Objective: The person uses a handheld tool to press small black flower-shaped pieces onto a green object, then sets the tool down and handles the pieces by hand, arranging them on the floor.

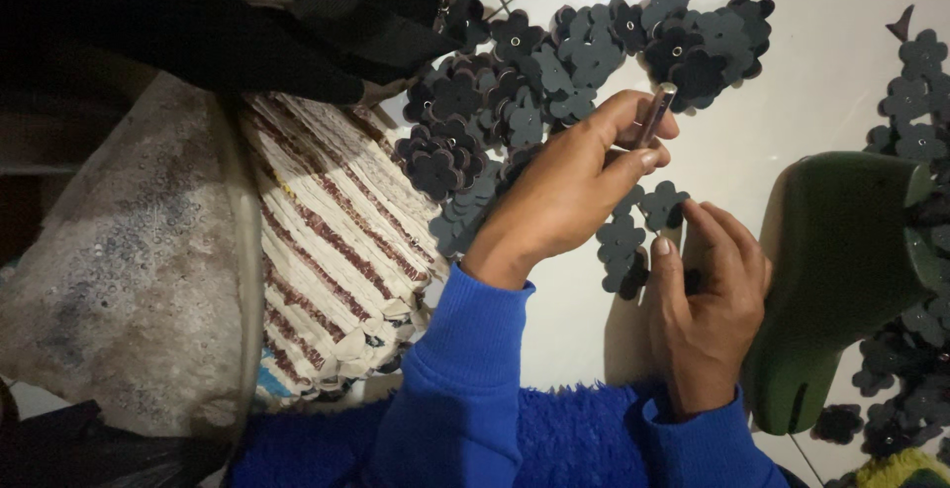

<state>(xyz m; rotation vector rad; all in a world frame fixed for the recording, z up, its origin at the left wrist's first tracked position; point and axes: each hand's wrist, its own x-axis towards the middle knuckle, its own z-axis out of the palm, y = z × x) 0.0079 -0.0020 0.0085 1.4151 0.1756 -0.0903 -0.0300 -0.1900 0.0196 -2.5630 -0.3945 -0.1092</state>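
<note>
Glossy white table, dim light, dark flower-shaped leather cutouts heaped across it. No real container; a striped woven mat lies at the left. The left hand pinches a small metal tool. The right hand presses a flower cutout flat, beside a green shoe last. Top left is too dark to read.

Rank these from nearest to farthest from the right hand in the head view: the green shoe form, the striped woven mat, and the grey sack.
From the right hand:
1. Green shoe form, touching or almost touching it, just to its right.
2. Striped woven mat, to the left, beyond the left forearm.
3. Grey sack, farthest, at the left edge.
</note>
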